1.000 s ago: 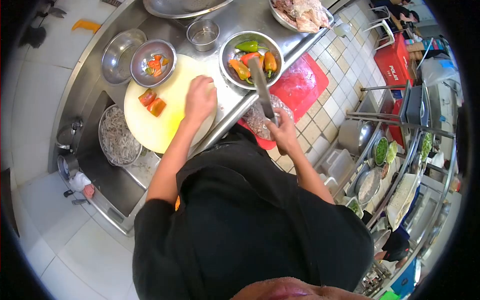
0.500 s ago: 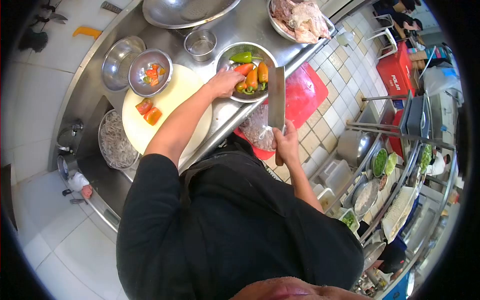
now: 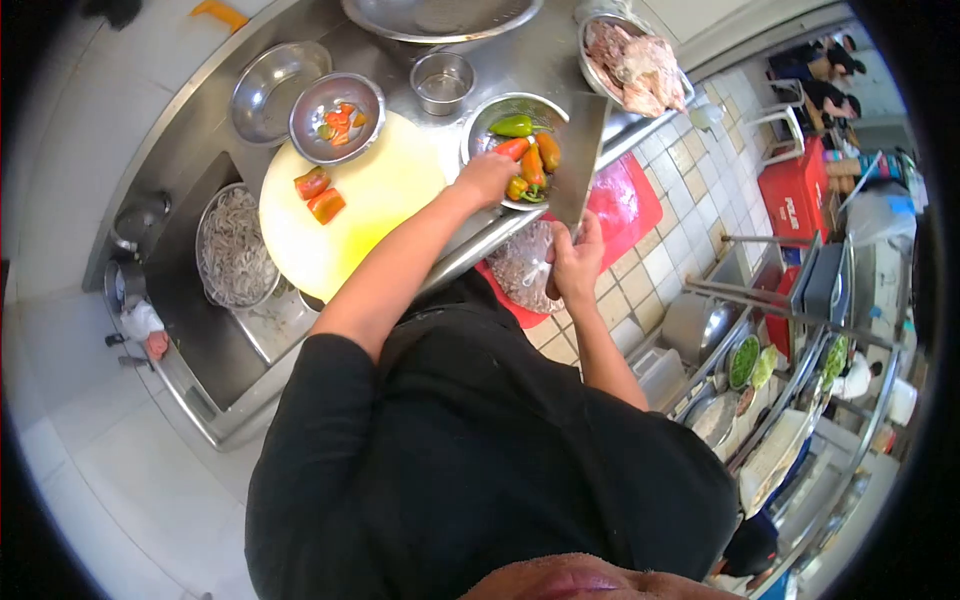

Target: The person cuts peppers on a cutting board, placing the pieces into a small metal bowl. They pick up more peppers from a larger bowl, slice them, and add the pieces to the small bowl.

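My left hand (image 3: pixel 487 178) reaches over the near rim of a metal bowl (image 3: pixel 480 118), its fingers curled at a red pepper (image 3: pixel 512 149); the fingertips are partly hidden. Beside that pepper lie a green pepper (image 3: pixel 511 125) and several orange ones. In my right hand (image 3: pixel 577 262) is a cleaver (image 3: pixel 578 160), its broad blade upright just right of the bowl. A round pale cutting board (image 3: pixel 385 185) carries two pepper pieces (image 3: pixel 325 206). On its far edge, a small metal bowl (image 3: pixel 312 135) contains chopped red, orange and green bits.
Left of the board, a basin of greyish strips (image 3: pixel 238 250) stands in the sink. Farther back are a steel cup (image 3: pixel 442 83), a large colander (image 3: pixel 440 18) and a bowl of raw meat (image 3: pixel 640 70). A bag of mince (image 3: pixel 522 265) rests on a red surface below the counter.
The view has shifted, so the counter appears farther right. The cleaver leans more to the right at its top. My left hand stays at the peppers in the bowl.
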A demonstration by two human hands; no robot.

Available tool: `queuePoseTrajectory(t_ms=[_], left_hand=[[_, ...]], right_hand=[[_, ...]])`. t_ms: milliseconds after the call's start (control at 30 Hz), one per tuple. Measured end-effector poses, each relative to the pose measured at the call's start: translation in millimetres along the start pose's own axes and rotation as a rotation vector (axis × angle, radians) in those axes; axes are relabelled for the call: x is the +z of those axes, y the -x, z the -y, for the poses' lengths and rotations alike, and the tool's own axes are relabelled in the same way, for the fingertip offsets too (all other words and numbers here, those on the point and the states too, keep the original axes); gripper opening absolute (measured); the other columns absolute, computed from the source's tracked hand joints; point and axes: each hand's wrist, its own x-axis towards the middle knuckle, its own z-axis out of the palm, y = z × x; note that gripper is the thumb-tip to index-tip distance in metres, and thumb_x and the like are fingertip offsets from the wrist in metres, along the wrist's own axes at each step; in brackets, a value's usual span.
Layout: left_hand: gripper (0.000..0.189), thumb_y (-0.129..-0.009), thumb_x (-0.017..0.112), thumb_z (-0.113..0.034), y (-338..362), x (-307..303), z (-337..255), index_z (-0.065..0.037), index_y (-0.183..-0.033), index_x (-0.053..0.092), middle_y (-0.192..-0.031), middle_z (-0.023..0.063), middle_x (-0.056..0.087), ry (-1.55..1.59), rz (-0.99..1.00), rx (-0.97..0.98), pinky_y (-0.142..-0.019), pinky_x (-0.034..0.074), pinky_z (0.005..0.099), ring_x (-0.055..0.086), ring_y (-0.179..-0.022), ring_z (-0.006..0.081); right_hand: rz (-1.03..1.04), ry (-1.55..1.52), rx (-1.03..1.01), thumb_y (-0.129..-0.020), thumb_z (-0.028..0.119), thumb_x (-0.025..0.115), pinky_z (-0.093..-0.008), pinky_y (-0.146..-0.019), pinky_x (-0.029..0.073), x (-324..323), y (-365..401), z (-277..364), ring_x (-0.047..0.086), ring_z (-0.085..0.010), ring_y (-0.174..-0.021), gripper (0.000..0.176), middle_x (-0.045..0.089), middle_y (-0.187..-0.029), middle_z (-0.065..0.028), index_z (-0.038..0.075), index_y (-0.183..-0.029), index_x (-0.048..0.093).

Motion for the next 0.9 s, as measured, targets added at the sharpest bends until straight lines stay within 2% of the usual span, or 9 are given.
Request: queuePoseTrajectory(t_ms=[100,233,367,567,667,733,767,833,900], left_hand=[[0.028,-0.089,0.063,-0.019,-22.9,22.6,0.0,-0.021,-0.114,0.077,-0.121,0.0076,0.072,-0.173,0.081,-0.042,-0.101,0.047,0.052,0.062,-0.121,0.029],[0.037,-0.088,0.071,-0.025,-25.6,2.8,-4.7,-0.012,-0.123,0.072,-0.124,0.0127,0.069,-0.129,0.265,-0.005,-0.106,0.043,0.0507,0.057,-0.127,0.0315],[0.046,-0.086,0.077,-0.021,-2.1,14.7,10.7,-0.003,-0.126,0.063,-0.116,0.0173,0.067,0.124,-0.254,0.185,-0.102,0.048,0.0463,0.059,-0.118,0.0392],[0.047,-0.085,0.077,-0.018,148.4,-41.1,0.3,0.0,-0.127,0.065,-0.118,0.0198,0.064,0.25,-0.625,-0.169,-0.1,0.05,0.0446,0.06,-0.114,0.0385],[0.046,-0.084,0.078,-0.017,216.6,-3.7,19.1,0.001,-0.125,0.067,-0.116,0.0206,0.064,0.185,-0.62,-0.378,-0.097,0.051,0.0444,0.061,-0.11,0.0381],[0.047,-0.082,0.079,-0.014,234.8,5.6,14.9,0.002,-0.125,0.066,-0.117,0.0203,0.063,0.185,-0.638,-0.431,-0.097,0.051,0.0447,0.061,-0.109,0.0383],[0.048,-0.082,0.079,-0.012,238.5,5.2,10.7,0.002,-0.126,0.066,-0.118,0.02,0.063,0.169,-0.678,-0.409,-0.097,0.051,0.0448,0.061,-0.109,0.0383],[0.047,-0.08,0.079,-0.008,234.8,4.6,-0.6,0.001,-0.124,0.065,-0.117,0.0187,0.062,0.168,-0.83,-0.368,-0.095,0.051,0.0449,0.061,-0.108,0.0384],[0.044,-0.08,0.079,-0.007,235.9,9.3,4.5,0.0,-0.12,0.064,-0.117,0.0187,0.062,0.192,-0.819,-0.283,-0.095,0.051,0.0453,0.06,-0.109,0.0384]], right_hand=[[-0.021,0.027,-0.078,-0.097,0.002,0.064,-0.0226,-0.049,0.042,-7.7,-2.3,-5.4,0.054,-0.0067,-0.058,0.027,0.062,-0.085,-0.0016,0.001,-0.123,0.055],[-0.078,-0.042,-0.078,-0.098,0.0,0.063,-0.0231,-0.049,0.042,-14.1,12.3,5.6,0.054,-0.0075,-0.056,0.027,0.062,-0.084,-0.0032,0.0,-0.123,0.054],[-0.127,-0.099,-0.095,-0.098,-0.002,0.061,-0.0241,-0.048,0.042,-25.5,24.9,6.9,0.054,-0.0087,-0.053,0.028,0.061,-0.086,-0.0046,-0.001,-0.125,0.052],[0.079,0.062,-0.025,-0.098,-0.002,0.058,-0.024,-0.051,0.044,-22.0,33.5,12.6,0.055,-0.008,-0.057,0.025,0.067,-0.097,-0.0042,0.001,-0.123,0.056],[0.336,0.58,0.015,-0.099,0.013,0.06,-0.0449,-0.064,0.051,-11.9,30.3,1.8,0.066,-0.0357,-0.067,0.022,0.068,-0.084,-0.0233,0.004,-0.119,0.06],[0.449,0.717,-0.013,-0.1,0.025,0.06,-0.0553,-0.073,0.051,14.3,38.1,15.6,0.065,-0.0537,-0.087,0.027,0.065,-0.089,-0.0337,0.004,-0.118,0.059],[0.484,0.766,0.003,-0.102,0.03,0.058,-0.0604,-0.077,0.049,22.8,40.2,3.9,0.062,-0.0568,-0.096,0.03,0.067,-0.095,-0.0348,0.003,-0.116,0.059],[0.543,0.825,0.015,-0.103,0.03,0.057,-0.062,-0.078,0.048,41.5,48.6,16.3,0.062,-0.0568,-0.094,0.03,0.067,-0.093,-0.0352,0.004,-0.116,0.059],[0.585,0.875,-0.007,-0.103,0.027,0.056,-0.0633,-0.078,0.047,55.1,54.9,29.3,0.063,-0.0566,-0.09,0.028,0.066,-0.089,-0.0359,0.003,-0.117,0.059]])
